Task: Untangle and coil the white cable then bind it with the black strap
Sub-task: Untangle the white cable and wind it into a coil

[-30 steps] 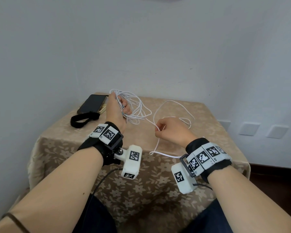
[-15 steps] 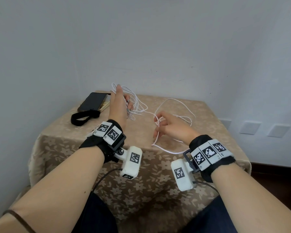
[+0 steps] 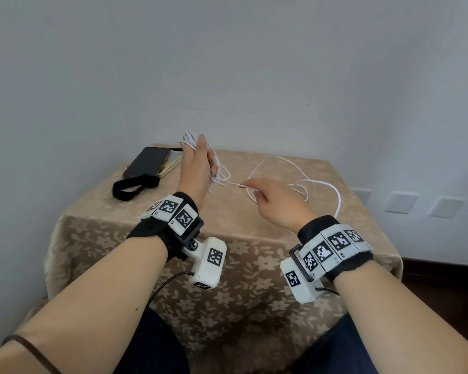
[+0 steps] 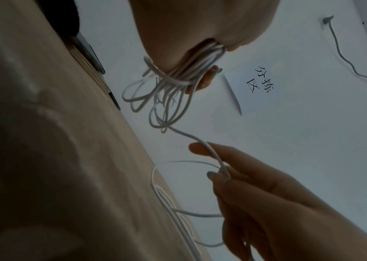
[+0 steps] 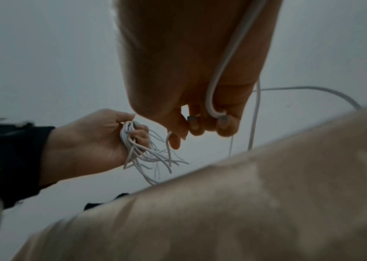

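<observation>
My left hand is raised over the table's back left and grips a bundle of white cable loops between thumb and fingers. From the bundle a single strand runs right to my right hand, whose curled fingers hold it. The rest of the white cable lies in loose loops on the cloth behind and right of that hand. The black strap lies in a loop on the table's left side, apart from both hands.
A small table under a beige floral cloth stands against a pale wall. A dark phone lies on a notebook at the back left, just behind the strap. Wall sockets sit low on the right.
My left hand has risen and turned upright with the bundle. My right hand let its pinch loosen, then slid right along the strand, pulling it straighter between the hands.
</observation>
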